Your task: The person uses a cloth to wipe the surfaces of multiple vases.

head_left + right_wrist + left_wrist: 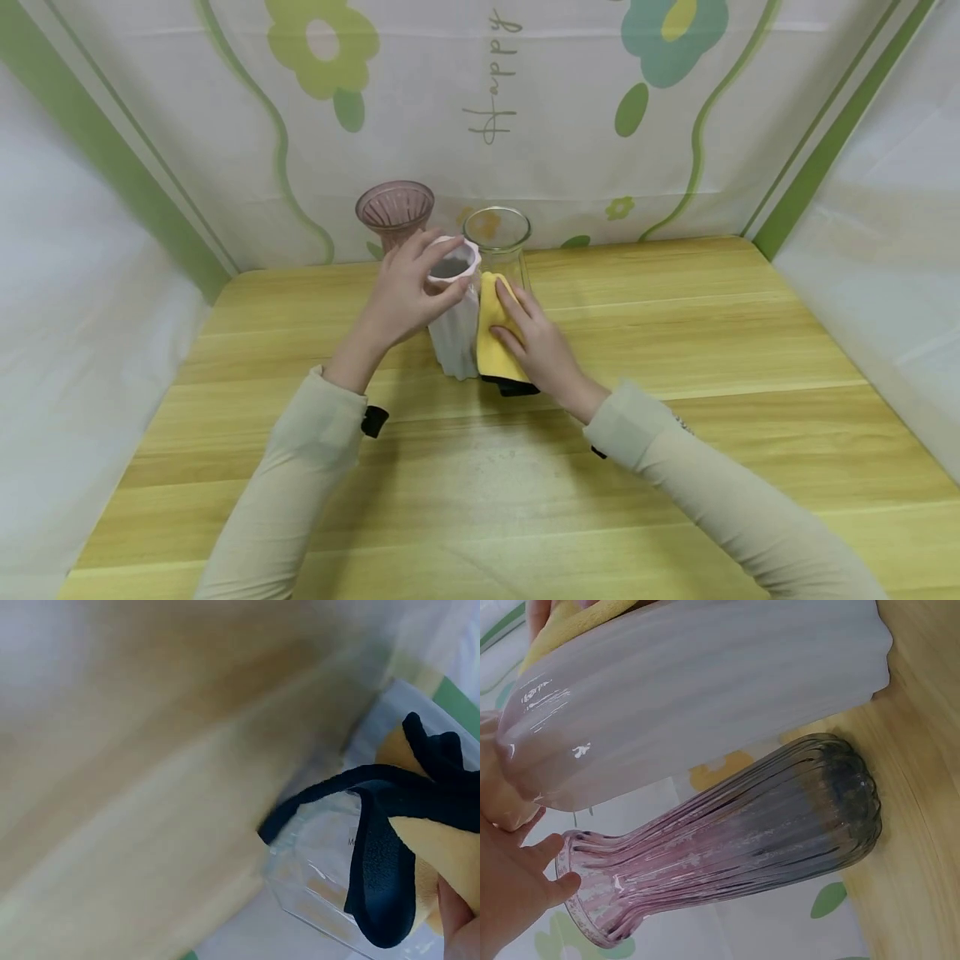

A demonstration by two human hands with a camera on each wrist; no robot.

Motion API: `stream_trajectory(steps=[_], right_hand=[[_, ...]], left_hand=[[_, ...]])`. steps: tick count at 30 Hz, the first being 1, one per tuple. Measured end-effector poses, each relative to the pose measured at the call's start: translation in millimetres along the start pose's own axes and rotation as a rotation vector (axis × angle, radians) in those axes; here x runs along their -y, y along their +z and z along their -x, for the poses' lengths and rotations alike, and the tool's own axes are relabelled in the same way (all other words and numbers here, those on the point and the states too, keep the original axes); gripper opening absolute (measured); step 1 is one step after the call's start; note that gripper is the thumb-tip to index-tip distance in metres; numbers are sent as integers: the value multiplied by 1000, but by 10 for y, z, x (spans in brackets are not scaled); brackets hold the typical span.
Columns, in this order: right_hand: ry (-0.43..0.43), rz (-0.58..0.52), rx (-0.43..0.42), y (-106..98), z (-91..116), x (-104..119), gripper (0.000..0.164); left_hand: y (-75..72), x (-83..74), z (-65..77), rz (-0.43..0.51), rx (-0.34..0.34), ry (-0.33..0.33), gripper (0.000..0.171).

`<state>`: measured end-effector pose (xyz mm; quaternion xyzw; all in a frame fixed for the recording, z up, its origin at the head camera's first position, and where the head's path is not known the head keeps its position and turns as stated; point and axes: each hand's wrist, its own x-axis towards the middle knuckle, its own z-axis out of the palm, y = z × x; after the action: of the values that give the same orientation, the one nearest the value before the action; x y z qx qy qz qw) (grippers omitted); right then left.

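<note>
The left hand is curled about the rim of a white, fluted, glossy vase, thumb on the near side, fingers over the far side. The right hand grips a soft yellow cloth with dark edging, laid against the vase's right flank. So the vase lies between the hands, long axis roughly upright, the left hand nearer; whether its base touches the wooden worktop I cannot tell. Its mouth is open and scalloped, its foot wavy. Behind stand a pink-and-grey ribbed glass vase and a clear glass vase.
</note>
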<state>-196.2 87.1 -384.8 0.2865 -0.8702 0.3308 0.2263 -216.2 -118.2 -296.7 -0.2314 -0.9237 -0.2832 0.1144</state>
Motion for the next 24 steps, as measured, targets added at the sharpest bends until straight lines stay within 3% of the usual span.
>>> stream_trajectory(steps=[9, 13, 16, 24], right_hand=[[95, 45, 116, 101, 213, -93, 61], [88, 41, 108, 108, 211, -104, 61], [75, 33, 84, 92, 176, -99, 61], [33, -15, 4, -10, 6, -23, 61]], left_hand=[[61, -9, 2, -26, -96, 8, 54], [67, -11, 1, -50, -123, 18, 52], [54, -19, 4, -59, -115, 13, 51], [3, -39, 5, -32, -17, -7, 56]])
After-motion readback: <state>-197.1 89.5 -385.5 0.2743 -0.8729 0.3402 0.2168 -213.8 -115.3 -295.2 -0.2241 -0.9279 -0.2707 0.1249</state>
